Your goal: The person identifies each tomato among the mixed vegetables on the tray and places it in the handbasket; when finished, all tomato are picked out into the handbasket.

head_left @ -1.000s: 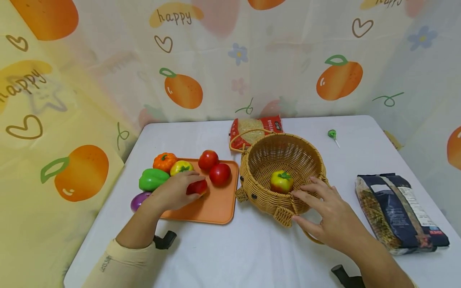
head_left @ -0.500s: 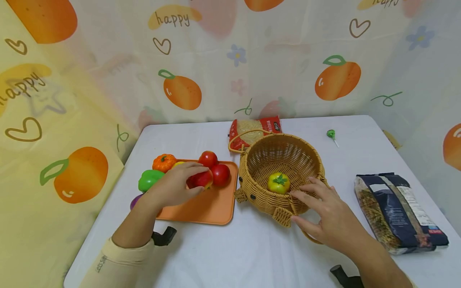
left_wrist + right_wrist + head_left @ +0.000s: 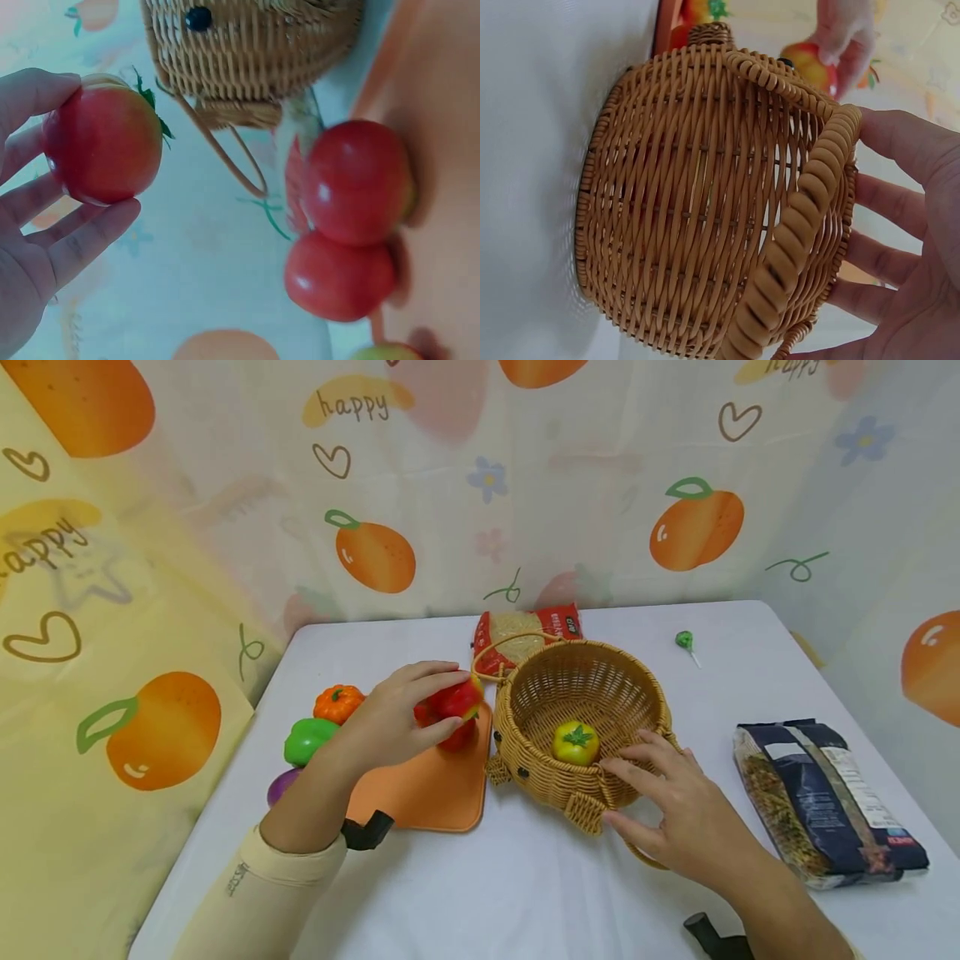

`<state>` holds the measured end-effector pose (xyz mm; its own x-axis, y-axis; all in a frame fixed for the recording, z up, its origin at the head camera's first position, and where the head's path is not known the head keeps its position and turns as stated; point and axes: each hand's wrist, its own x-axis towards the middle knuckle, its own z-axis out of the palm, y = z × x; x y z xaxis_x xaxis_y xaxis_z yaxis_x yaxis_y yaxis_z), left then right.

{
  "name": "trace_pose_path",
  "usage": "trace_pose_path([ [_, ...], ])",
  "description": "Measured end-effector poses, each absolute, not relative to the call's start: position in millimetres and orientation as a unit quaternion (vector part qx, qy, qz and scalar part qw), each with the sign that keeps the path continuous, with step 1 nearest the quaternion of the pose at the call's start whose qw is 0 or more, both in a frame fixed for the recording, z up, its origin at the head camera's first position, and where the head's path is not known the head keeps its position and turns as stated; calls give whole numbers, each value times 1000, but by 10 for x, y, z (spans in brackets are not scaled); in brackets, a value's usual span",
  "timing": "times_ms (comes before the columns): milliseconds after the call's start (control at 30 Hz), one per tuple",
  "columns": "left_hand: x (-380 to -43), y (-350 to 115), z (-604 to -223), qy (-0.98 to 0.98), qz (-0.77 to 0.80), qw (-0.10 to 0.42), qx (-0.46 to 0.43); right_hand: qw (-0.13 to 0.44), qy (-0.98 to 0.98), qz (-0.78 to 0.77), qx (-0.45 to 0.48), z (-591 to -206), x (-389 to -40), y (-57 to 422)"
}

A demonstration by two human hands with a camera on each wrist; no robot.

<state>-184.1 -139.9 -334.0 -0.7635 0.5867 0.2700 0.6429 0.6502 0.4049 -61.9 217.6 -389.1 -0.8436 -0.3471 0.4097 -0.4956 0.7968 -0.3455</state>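
My left hand (image 3: pixel 397 714) holds a red-and-yellow tomato (image 3: pixel 105 142) with green leaves, pinched between thumb and fingers. It is raised above the far right part of the orange tray (image 3: pixel 427 793), left of the wicker basket (image 3: pixel 551 793). Two red round fruits (image 3: pixel 360 180) sit on the tray, partly hidden by the hand in the head view. Inside the basket lies a yellow-green tomato (image 3: pixel 576 743). The fingers of my right hand (image 3: pixel 686 814) are spread and touch the basket's near right rim, close to its handle (image 3: pixel 787 240).
Left of the tray are an orange pumpkin (image 3: pixel 339 703), a green bell pepper (image 3: pixel 307 741) and a purple vegetable (image 3: pixel 281 785). A red bag (image 3: pixel 558 622) lies behind the basket. Right of it are a green lollipop (image 3: pixel 685 642) and a dark-blue package (image 3: pixel 832 810).
My left hand has lifted the red-and-yellow tomato from the tray and carried it right and away from me, towards the basket. The right hand stays at the basket rim.
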Motion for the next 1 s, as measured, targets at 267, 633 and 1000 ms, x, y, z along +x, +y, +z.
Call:
trace_pose_path([
  [267, -1924, -1067, -3213, -888, -250, 83, -376, 164, -934, 225, 224, -3896, -617, 2175],
  [633, -1979, -598, -3256, -866, -234, 61, -438, 162, -934, 227, 223, -3905, -618, 2176],
  [1000, -2017, -342, -3408, -876, -163, -7, -454, 169, -934, 222, 223, -3913, -622, 2179],
])
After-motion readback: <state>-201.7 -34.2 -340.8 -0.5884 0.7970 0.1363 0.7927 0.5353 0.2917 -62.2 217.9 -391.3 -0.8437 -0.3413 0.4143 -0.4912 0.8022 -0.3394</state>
